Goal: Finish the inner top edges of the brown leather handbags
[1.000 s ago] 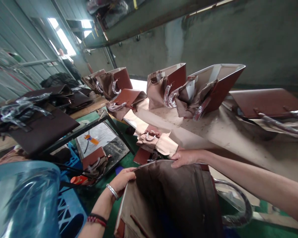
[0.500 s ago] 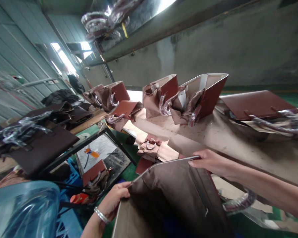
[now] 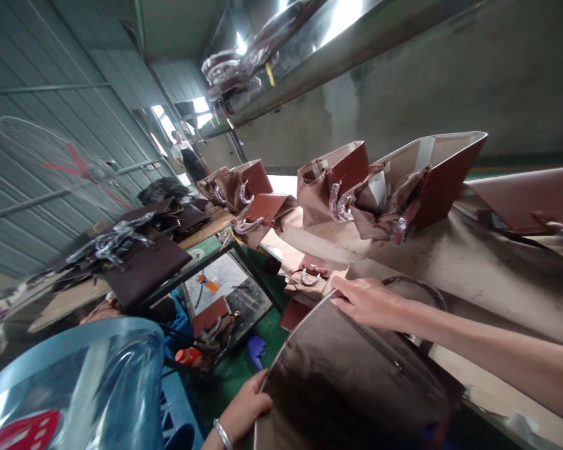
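Observation:
A brown bag (image 3: 351, 375) with a pale rim and a zip in its lining stands open at the bottom centre. My left hand (image 3: 246, 406), a silver bangle at its wrist, grips the rim on the left side. At the bag's far corner, my right hand (image 3: 366, 303) is closed on the rim. A curved handle (image 3: 425, 287) shows behind my right wrist. The bag's lower part is out of view.
Brown open bags (image 3: 450, 187) stand along the table (image 3: 473, 262). Dark bags (image 3: 145, 269) lie at left, above a blue chair (image 3: 75, 375). A low table (image 3: 258, 300) holds an orange bottle (image 3: 207, 283). A person (image 3: 187, 156) stands far back.
The view has swung left, so the surroundings sit further right. The bag's rim is more tilted, with my left hand lower and my right hand slightly left. Both hands still hold it.

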A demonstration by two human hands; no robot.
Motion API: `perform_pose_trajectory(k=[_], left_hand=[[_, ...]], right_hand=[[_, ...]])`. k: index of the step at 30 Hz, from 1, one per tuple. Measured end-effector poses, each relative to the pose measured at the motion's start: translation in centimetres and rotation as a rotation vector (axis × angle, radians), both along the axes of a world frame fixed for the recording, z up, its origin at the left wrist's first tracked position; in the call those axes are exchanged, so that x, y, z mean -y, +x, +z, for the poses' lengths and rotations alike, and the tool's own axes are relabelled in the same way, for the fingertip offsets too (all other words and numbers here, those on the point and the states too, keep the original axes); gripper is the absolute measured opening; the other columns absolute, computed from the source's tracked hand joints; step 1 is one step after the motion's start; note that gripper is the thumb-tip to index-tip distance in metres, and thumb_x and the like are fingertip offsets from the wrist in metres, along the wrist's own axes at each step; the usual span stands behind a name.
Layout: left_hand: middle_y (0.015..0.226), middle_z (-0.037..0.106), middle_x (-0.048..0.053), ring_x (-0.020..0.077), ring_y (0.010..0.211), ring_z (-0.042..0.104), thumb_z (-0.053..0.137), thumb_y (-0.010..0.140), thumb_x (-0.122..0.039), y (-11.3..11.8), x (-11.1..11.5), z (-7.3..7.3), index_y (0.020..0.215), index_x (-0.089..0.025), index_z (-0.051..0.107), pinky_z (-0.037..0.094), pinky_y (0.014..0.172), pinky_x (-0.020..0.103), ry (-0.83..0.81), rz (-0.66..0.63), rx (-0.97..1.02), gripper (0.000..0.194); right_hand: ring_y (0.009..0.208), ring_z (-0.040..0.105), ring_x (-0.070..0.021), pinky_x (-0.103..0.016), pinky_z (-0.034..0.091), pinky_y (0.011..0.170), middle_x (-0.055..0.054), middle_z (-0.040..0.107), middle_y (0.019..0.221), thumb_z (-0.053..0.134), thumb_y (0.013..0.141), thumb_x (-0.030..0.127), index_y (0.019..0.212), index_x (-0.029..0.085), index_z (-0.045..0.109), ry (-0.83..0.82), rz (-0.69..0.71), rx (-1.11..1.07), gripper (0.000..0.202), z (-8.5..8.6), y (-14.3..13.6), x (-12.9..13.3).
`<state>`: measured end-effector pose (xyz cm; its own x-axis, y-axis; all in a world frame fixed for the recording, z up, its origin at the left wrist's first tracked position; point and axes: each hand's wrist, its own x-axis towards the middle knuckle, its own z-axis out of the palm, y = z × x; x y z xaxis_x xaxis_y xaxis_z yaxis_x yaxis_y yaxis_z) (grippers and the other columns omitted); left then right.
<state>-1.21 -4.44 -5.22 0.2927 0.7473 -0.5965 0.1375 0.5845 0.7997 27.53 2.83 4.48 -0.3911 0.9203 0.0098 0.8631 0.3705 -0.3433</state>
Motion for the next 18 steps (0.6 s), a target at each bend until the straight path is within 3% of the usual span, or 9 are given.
perform_pose_trajectory(k=[3,6,8,10,12,15,18], left_hand=[[0.121,0.048,0.011,0.0249,0.111,0.044,0.045,0.044,-0.002,-0.2,-1.1,0.8,0.122,-0.015,0.039,0.037,0.088,0.031,0.086,-0.051,-0.122,0.079],[0.125,0.044,0.01,0.0226,0.119,0.033,0.049,0.048,-0.003,0.4,-3.0,1.8,0.115,-0.013,0.047,0.022,0.101,0.03,0.195,-0.033,-0.168,0.069],[0.115,0.054,0.008,0.0223,0.109,0.043,0.054,0.051,-0.007,0.9,-3.9,2.2,0.107,-0.014,0.055,0.029,0.095,0.03,0.204,-0.045,-0.101,0.056],[0.093,0.063,0.005,0.0186,0.085,0.055,0.056,0.055,-0.012,1.5,-4.1,2.2,0.098,-0.013,0.061,0.04,0.08,0.029,0.174,-0.073,-0.013,0.043],[0.072,0.064,0.001,0.0119,0.065,0.053,0.057,0.057,-0.014,1.9,-3.6,2.0,0.086,-0.013,0.065,0.041,0.067,0.023,0.148,-0.076,0.06,0.03],[0.064,0.062,-0.001,0.0081,0.059,0.05,0.058,0.059,-0.015,2.2,-2.4,1.7,0.079,-0.012,0.067,0.039,0.063,0.02,0.117,-0.063,0.139,0.021],[0.07,0.064,0.002,0.0111,0.064,0.055,0.06,0.061,-0.018,2.0,-1.4,1.6,0.087,-0.012,0.065,0.041,0.066,0.022,0.027,-0.096,0.239,0.027]], right_hand=[[0.069,0.053,-0.0189,-0.027,0.029,0.057,-0.005,0.058,0.074,0.036,0.081,0.032,0.08,0.02,0.046,0.053,0.175,-0.027,0.016,0.4,-1.1,0.9],[0.064,0.053,-0.0166,-0.026,0.03,0.056,-0.002,0.056,0.067,0.036,0.083,0.032,0.078,0.02,0.045,0.059,0.275,-0.06,0.016,0.5,-1.8,1.4],[0.064,0.053,-0.0159,-0.026,0.03,0.056,-0.001,0.057,0.068,0.036,0.083,0.032,0.08,0.021,0.045,0.027,0.295,-0.083,0.015,0.6,-1.9,1.3],[0.065,0.053,-0.0157,-0.026,0.031,0.056,-0.001,0.057,0.07,0.037,0.083,0.032,0.081,0.021,0.045,-0.013,0.28,-0.1,0.014,0.6,-1.8,0.8],[0.065,0.052,-0.0156,-0.025,0.031,0.056,-0.001,0.058,0.072,0.038,0.082,0.031,0.082,0.02,0.046,-0.063,0.251,-0.121,0.013,0.2,-1.6,-0.1],[0.067,0.052,-0.0151,-0.025,0.033,0.059,-0.002,0.058,0.072,0.04,0.08,0.027,0.079,0.018,0.046,-0.155,0.218,-0.177,0.011,-1.1,-1.2,-2.0],[0.067,0.051,-0.0145,-0.024,0.035,0.061,-0.002,0.057,0.07,0.041,0.078,0.025,0.073,0.017,0.047,-0.242,0.2,-0.218,0.011,-2.9,-1.2,-3.5]])
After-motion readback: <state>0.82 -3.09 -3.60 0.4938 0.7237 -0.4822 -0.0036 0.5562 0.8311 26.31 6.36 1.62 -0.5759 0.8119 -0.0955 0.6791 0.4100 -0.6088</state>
